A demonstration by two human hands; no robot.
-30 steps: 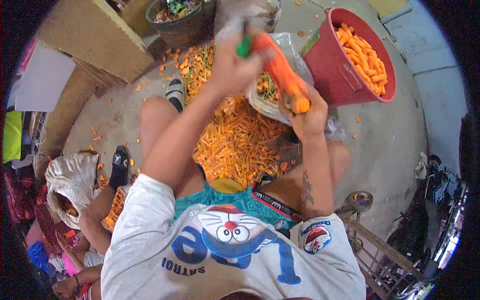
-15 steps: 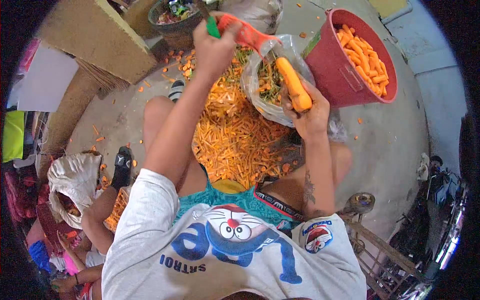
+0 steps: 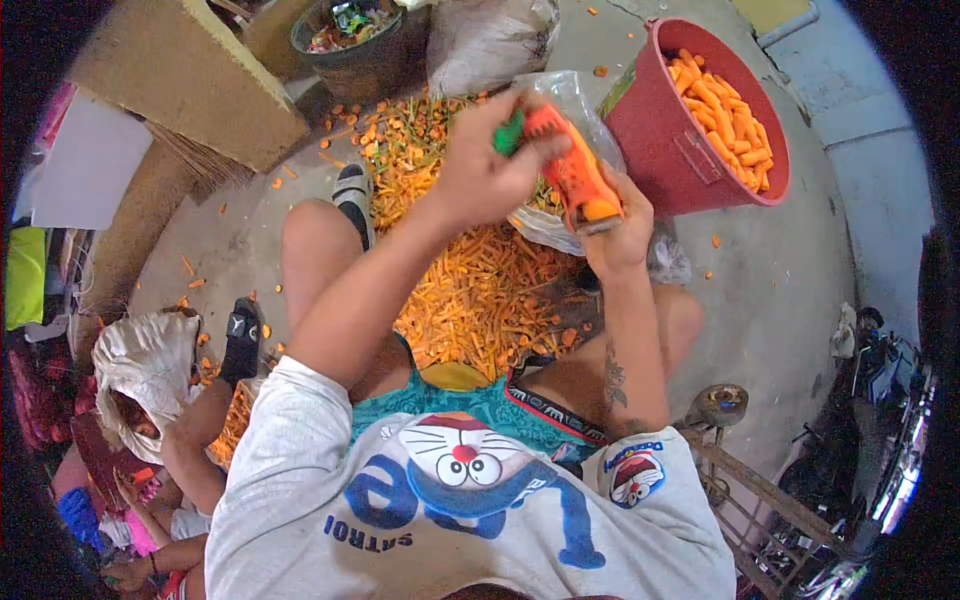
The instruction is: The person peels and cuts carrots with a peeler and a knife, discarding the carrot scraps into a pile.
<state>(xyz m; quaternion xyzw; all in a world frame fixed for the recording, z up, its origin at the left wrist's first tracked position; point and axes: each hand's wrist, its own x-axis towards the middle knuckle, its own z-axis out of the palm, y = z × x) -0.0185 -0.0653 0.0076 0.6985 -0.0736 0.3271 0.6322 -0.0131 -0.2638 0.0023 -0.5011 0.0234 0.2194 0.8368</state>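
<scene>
My left hand (image 3: 485, 165) is closed around an orange-red peeler (image 3: 577, 170) with a green part (image 3: 508, 134) showing among the fingers. The peeler lies along a peeled carrot (image 3: 602, 210), its blade end close to the carrot's near end. Wrapped around the carrot from the right and below is my right hand (image 3: 628, 225); most of the carrot is hidden by the peeler. Behind the hands stands a clear plastic bag (image 3: 560, 90) with green scraps inside. Beneath them, between my legs, spreads a heap of carrot peelings (image 3: 480, 295).
A red bucket (image 3: 645, 120) of peeled carrots (image 3: 728, 120) tilts at upper right. A dark bin (image 3: 350, 65) and a stuffed plastic sack (image 3: 490, 45) stand at the back. Another person's arm (image 3: 190, 465) reaches near a white sack (image 3: 145, 370) on the left.
My left hand has swung right and down, bringing the peeler from beyond the carrot onto it. My right hand still grips the carrot in about the same place.
</scene>
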